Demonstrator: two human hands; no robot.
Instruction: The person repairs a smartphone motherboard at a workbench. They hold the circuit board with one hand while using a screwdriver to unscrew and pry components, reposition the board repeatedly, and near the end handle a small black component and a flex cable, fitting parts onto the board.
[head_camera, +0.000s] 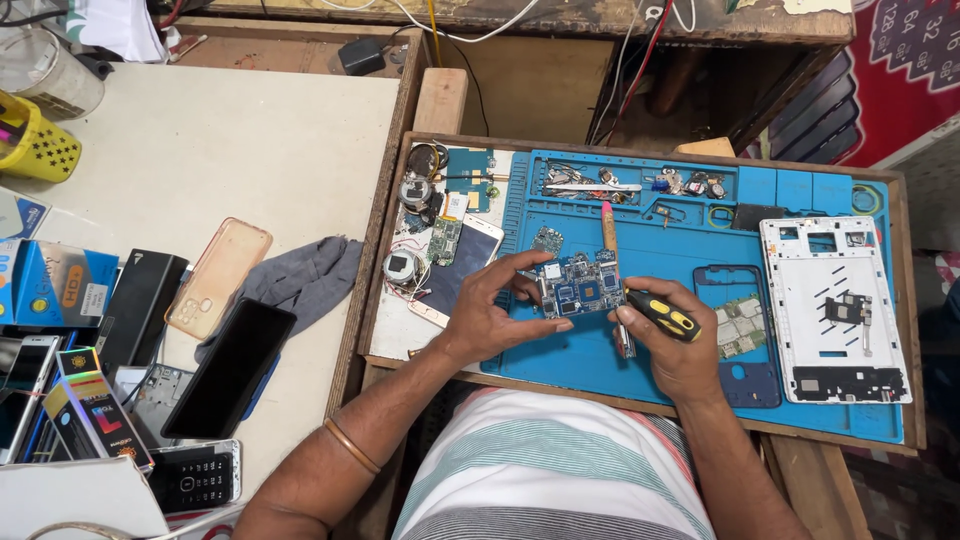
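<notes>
My left hand (487, 310) pinches the left edge of a blue phone circuit board (582, 286), held a little above a blue repair mat (660, 250). My right hand (672, 342) steadies the board's right edge and grips a black-and-yellow screwdriver (662, 314). A wooden-handled brush (609, 232) lies on the mat just behind the board. A small separate circuit piece (547, 240) sits to the board's upper left.
A white phone frame (832, 310) and a blue phone frame (740, 340) lie on the mat's right. Small parts fill the mat's top tray (620, 182). A phone (462, 272) and loose components sit left of the mat. Phones, boxes, a clear case and a grey cloth (300, 280) cover the left table.
</notes>
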